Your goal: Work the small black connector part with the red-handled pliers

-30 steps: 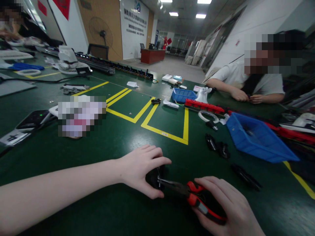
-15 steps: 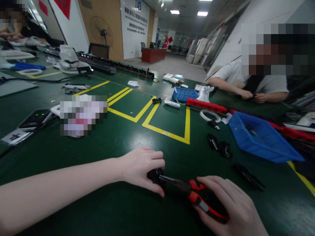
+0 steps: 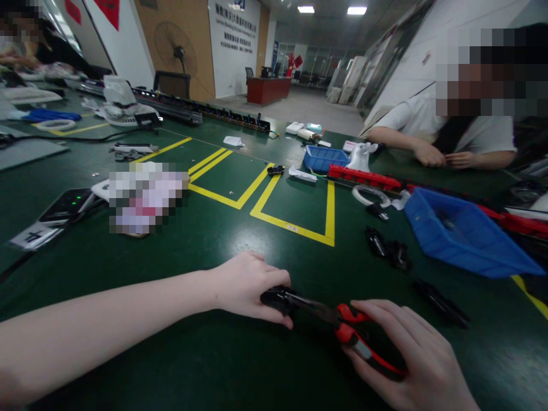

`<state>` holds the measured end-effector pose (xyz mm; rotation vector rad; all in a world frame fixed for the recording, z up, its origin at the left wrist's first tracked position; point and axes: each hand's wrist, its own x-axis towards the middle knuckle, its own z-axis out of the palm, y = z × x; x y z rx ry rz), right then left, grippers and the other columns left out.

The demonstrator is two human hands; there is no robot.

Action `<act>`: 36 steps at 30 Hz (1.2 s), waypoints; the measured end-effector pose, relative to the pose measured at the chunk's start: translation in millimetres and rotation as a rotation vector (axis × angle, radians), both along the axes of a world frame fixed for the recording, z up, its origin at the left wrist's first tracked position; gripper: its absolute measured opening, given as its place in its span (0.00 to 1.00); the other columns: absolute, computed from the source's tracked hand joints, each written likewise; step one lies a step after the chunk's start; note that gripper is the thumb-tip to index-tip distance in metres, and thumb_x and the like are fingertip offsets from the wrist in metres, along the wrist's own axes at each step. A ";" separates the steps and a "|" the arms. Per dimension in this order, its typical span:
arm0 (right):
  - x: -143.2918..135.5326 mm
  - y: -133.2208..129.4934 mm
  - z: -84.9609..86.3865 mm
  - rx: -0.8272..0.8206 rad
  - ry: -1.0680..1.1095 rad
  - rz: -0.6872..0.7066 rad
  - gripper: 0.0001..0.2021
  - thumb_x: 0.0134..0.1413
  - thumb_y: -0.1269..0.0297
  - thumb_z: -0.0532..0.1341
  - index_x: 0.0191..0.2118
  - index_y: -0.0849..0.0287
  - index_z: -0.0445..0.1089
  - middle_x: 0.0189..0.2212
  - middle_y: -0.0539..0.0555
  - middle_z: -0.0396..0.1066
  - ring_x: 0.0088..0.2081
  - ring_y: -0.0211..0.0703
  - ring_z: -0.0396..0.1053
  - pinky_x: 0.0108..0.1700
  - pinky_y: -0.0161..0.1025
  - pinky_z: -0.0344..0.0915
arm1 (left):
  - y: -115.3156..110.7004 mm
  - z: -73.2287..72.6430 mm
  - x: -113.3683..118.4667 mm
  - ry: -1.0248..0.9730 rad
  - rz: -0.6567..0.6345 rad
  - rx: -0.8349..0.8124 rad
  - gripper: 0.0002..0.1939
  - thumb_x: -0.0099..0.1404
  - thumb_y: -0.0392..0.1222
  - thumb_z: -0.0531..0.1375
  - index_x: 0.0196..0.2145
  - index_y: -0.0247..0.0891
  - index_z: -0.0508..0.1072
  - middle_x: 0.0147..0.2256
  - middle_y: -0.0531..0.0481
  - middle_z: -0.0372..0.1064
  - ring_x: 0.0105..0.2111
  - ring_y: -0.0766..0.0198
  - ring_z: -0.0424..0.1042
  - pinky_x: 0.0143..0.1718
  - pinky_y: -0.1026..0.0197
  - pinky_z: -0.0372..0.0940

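Observation:
My left hand (image 3: 250,288) is closed around a small shiny black plastic part (image 3: 277,299), with the thumb below it and the fingers above. Red-and-black long-nose pliers (image 3: 349,328) lie in my right hand (image 3: 413,351), which grips their handles. The tips of the pliers reach the black part beside my left fingers; whether they clamp it or poke into it I cannot tell. To the right, more black plastic parts (image 3: 387,249) and a longer black piece (image 3: 440,302) rest on the green table (image 3: 192,354).
A large blue bin (image 3: 466,234) stands at right, a smaller blue bin (image 3: 326,158) farther back. Behind them runs a red strip (image 3: 363,177). Yellow tape (image 3: 295,228) marks the table. A phone-like device (image 3: 66,205) lies left. Across the table sits a person (image 3: 406,134).
Both hands, the pliers and the black part have shifted slightly right and up in the picture. The black part seems turned a little. The view has moved slightly too.

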<state>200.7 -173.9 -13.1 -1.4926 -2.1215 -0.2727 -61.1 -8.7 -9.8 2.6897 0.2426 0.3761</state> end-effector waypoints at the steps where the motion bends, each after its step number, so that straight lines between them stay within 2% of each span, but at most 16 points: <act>1: -1.2 -0.4 0.0 0.000 0.003 0.000 0.20 0.57 0.58 0.61 0.53 0.57 0.68 0.43 0.61 0.75 0.40 0.50 0.74 0.40 0.46 0.70 | 0.2 0.2 0.1 0.004 -0.002 -0.007 0.24 0.65 0.64 0.60 0.39 0.38 0.69 0.29 0.55 0.74 0.26 0.64 0.74 0.31 0.61 0.60; 11: 6.7 6.3 -0.5 -0.003 -0.043 0.051 0.23 0.55 0.58 0.64 0.55 0.57 0.67 0.44 0.58 0.75 0.41 0.49 0.74 0.39 0.45 0.68 | 0.1 3.7 1.9 0.078 0.020 -0.046 0.24 0.64 0.63 0.63 0.37 0.38 0.68 0.29 0.54 0.73 0.27 0.62 0.74 0.33 0.60 0.61; 19: 6.9 7.8 1.8 0.090 -0.154 0.048 0.22 0.57 0.59 0.63 0.56 0.59 0.66 0.44 0.59 0.75 0.42 0.51 0.73 0.48 0.51 0.63 | 0.4 4.7 1.2 0.078 0.005 -0.056 0.21 0.64 0.59 0.64 0.37 0.37 0.69 0.29 0.54 0.72 0.27 0.62 0.72 0.33 0.60 0.61; 29: -0.6 5.2 5.7 0.112 -0.125 -0.032 0.17 0.59 0.59 0.62 0.53 0.56 0.69 0.43 0.56 0.76 0.45 0.52 0.73 0.59 0.57 0.56 | 2.2 4.3 1.7 0.068 0.000 -0.079 0.23 0.64 0.63 0.62 0.38 0.38 0.70 0.28 0.54 0.72 0.26 0.63 0.71 0.32 0.61 0.61; 36: 2.0 7.5 5.1 0.144 -0.190 0.017 0.19 0.56 0.61 0.62 0.53 0.60 0.69 0.42 0.58 0.76 0.46 0.55 0.73 0.60 0.58 0.54 | 1.8 3.2 1.7 0.083 0.002 -0.069 0.24 0.65 0.65 0.61 0.38 0.39 0.69 0.28 0.55 0.73 0.25 0.64 0.70 0.32 0.61 0.60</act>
